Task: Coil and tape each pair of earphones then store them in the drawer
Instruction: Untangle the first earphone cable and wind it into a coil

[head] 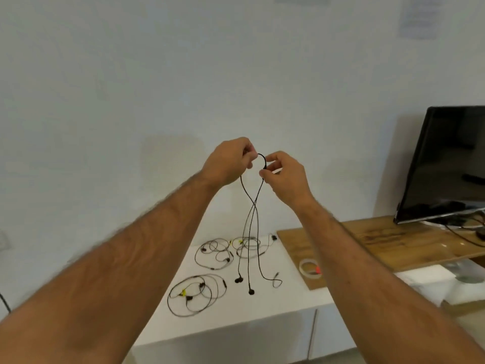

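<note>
I hold a black pair of earphones (252, 206) up in front of the wall. My left hand (229, 161) pinches one side of a small loop at the top, and my right hand (284, 174) pinches the other side. The cords cross below my hands and hang down; the two earbuds and the plug dangle just over the white cabinet top (262, 308). Three coiled pairs lie on that top: one at the front left (195, 294), one behind it (214, 253), one at the back (249, 246). A roll of clear tape (311, 269) sits on the wooden board.
The wooden board (393, 245) lies to the right of the white top and carries a dark monitor (448, 164) with cables. The cabinet fronts (288, 334) show below the white top. A white wall fills the background.
</note>
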The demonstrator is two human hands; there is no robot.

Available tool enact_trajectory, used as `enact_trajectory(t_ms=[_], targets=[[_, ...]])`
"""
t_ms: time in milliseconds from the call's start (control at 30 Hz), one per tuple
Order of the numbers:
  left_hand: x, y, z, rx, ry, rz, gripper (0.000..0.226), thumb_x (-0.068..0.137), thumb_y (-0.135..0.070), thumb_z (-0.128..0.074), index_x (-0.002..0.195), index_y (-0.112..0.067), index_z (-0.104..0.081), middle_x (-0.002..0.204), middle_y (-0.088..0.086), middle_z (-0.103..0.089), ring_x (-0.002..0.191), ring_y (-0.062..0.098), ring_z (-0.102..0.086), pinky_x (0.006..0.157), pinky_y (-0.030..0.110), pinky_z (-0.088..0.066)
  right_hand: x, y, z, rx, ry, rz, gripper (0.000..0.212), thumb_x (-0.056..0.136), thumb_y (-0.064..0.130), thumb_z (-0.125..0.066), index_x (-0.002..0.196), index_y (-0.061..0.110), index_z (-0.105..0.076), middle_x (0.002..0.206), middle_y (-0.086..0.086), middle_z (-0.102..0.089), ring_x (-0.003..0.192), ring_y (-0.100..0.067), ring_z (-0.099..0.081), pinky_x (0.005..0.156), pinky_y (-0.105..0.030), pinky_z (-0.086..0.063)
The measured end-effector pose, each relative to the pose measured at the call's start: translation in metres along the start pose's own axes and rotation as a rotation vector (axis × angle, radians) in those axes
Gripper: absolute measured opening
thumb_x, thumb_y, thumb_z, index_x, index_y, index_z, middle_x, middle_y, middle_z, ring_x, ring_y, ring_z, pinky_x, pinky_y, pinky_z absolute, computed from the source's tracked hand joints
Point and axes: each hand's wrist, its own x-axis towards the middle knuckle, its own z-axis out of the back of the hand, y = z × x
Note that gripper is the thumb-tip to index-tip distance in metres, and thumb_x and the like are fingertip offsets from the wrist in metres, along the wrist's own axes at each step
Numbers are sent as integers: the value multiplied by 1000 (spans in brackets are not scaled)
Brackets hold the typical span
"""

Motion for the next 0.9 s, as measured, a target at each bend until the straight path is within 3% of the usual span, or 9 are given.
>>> enact_trajectory(t_ms=[133, 200, 300, 467, 567, 733, 833, 900], targets=[[19, -35, 44, 29, -30, -104, 8, 94, -29, -56, 91, -24, -61, 76, -10, -65, 76, 7, -62, 72, 28, -51, 22, 45, 23, -71, -17, 106, 27, 83, 35, -73, 104, 21, -63, 85, 8, -65, 75, -6, -58, 63, -17, -41], [25, -49, 61, 51, -24, -142, 8, 92, -31, -58, 88, -25, -62, 75, -12, -64, 75, 7, -61, 72, 29, -52, 35, 68, 35, -124, 25, 139, 15, 83, 33, -72, 87, 21, -64, 75, 8, -63, 66, -7, -55, 58, -19, -37], [27, -58, 77, 56, -45, -146, 10, 91, -35, -59, 90, -26, -62, 75, -11, -63, 75, 7, -60, 70, 28, -49, 49, 97, 53, -152, 89, 168, 17, 84, 26, -70, 69, 18, -66, 67, 5, -69, 59, -7, -57, 57, -23, -42], [12, -44, 78, -223, 16, 4, 29, 93, -43, -58, 92, -14, -63, 70, -4, -60, 63, 10, -56, 65, 26, -49, 54, 116, 81, -63, 342, 121, 16, 87, 21, -72, 87, 5, -74, 77, -4, -76, 75, -17, -73, 68, -26, -54], [-3, -29, 73, -447, 130, 103, 26, 96, -32, -56, 92, -9, -66, 68, 1, -52, 58, 13, -53, 69, 34, -54, 60, 110, 90, -47, 272, 77, 12, 88, 16, -69, 90, 6, -74, 78, -4, -76, 72, -17, -73, 70, -28, -55], [-8, -20, 75, -553, 162, 156, 22, 97, -27, -54, 94, -10, -68, 66, -3, -44, 54, 10, -47, 60, 30, -56, 61, 90, 98, 41, 110, 32, 11, 89, 10, -66, 88, -1, -69, 81, -13, -73, 70, -22, -68, 54, -16, -51], [-3, -29, 80, -531, 161, 122, 20, 97, -27, -54, 91, -14, -68, 66, -5, -43, 51, 8, -38, 50, 22, -39, 57, 81, 97, 15, 190, -23, 6, 88, 10, -66, 92, 6, -67, 86, -11, -75, 78, -20, -71, 72, -30, -50], [1, -37, 80, -509, 166, 95, 20, 97, -26, -55, 89, -14, -69, 66, -4, -46, 50, 8, -36, 47, 20, -32, 52, 82, 93, 41, 365, -59, 25, 85, 11, -68, 108, 16, -63, 94, -5, -76, 90, -17, -72, 85, -36, -46]])
